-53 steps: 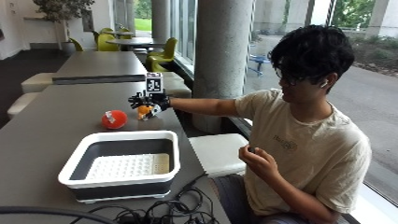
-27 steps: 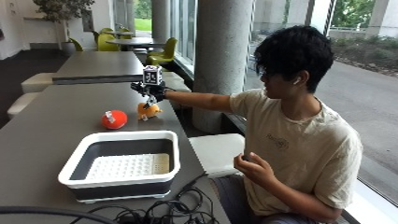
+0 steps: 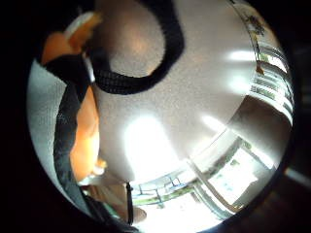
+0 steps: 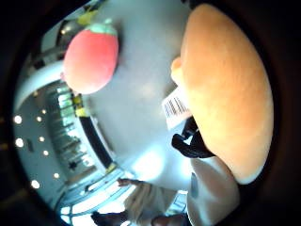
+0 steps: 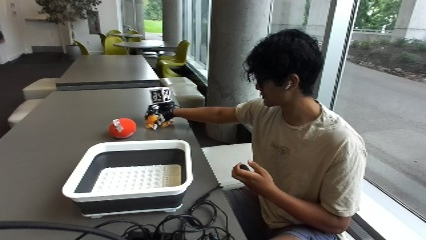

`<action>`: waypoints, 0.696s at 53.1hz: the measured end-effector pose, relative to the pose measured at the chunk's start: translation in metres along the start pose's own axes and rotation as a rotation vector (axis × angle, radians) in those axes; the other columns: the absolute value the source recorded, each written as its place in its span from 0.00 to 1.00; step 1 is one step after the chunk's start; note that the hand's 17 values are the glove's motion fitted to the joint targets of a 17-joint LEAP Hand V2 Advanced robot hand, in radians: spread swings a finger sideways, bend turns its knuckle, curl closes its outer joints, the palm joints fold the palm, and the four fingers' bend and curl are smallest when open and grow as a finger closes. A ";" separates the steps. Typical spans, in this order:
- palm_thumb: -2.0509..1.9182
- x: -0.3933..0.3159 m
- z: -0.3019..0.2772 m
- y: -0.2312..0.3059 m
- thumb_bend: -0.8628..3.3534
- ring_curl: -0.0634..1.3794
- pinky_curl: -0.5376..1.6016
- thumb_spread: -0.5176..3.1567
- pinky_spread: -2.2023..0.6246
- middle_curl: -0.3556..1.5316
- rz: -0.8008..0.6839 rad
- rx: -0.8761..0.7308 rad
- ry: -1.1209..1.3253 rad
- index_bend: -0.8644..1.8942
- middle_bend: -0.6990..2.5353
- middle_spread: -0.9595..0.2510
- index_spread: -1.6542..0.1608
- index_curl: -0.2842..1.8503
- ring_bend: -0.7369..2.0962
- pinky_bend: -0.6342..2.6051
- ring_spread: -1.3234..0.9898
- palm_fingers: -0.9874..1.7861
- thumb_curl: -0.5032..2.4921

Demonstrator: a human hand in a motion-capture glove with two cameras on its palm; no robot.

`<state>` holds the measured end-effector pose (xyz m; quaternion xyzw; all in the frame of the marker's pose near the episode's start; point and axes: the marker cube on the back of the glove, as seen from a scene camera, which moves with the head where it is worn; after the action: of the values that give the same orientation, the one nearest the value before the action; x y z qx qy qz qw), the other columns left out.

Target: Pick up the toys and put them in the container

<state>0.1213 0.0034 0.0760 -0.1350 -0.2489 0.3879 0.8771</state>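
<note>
A person is seated at a long grey table [image 5: 60,165], with the gloved right hand [image 5: 160,114] stretched out over its far part. An orange toy [image 5: 155,121] is held in that hand, the fingers being curled round it; in the thumb-side palm view the orange toy [image 4: 228,89] fills much of the picture, with a white barcode tag [image 4: 176,110] hanging beside it. A red toy [image 5: 122,128] with a green top is seen lying on the table just beside the hand, apart from it, and it shows too in the thumb-side palm view [image 4: 90,55]. A white and dark container [image 5: 130,175] stands nearer the camera, well apart from both toys; nothing can be made out inside it but its white perforated floor. A tangle of black cables [image 5: 180,225] lies at the near edge of the table. The bare left hand [image 5: 249,175] is held near the person's chest.

Compared with half a second ago, the gloved hand is found lower, closed on the orange toy close to the table top, where before it was raised a little above that toy. The red toy and the container are unchanged in place.
</note>
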 end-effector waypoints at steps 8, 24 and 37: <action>0.66 0.001 -0.007 0.000 0.26 0.31 0.41 0.53 0.71 0.30 -0.323 0.150 0.206 0.38 0.30 0.74 0.74 0.18 0.52 0.53 0.51 0.55 0.31; 0.70 -0.057 -0.047 0.069 0.25 0.39 0.43 0.44 0.65 0.36 -0.581 0.282 0.307 0.40 0.35 0.61 0.73 0.22 0.58 0.52 0.40 0.65 0.37; 0.70 -0.133 -0.117 0.163 0.24 0.42 0.45 0.39 0.64 0.40 -0.737 0.485 0.412 0.42 0.36 0.54 0.72 0.25 0.58 0.51 0.37 0.65 0.41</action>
<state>0.0080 0.0065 -0.1369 0.0964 -0.0037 0.0632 0.9933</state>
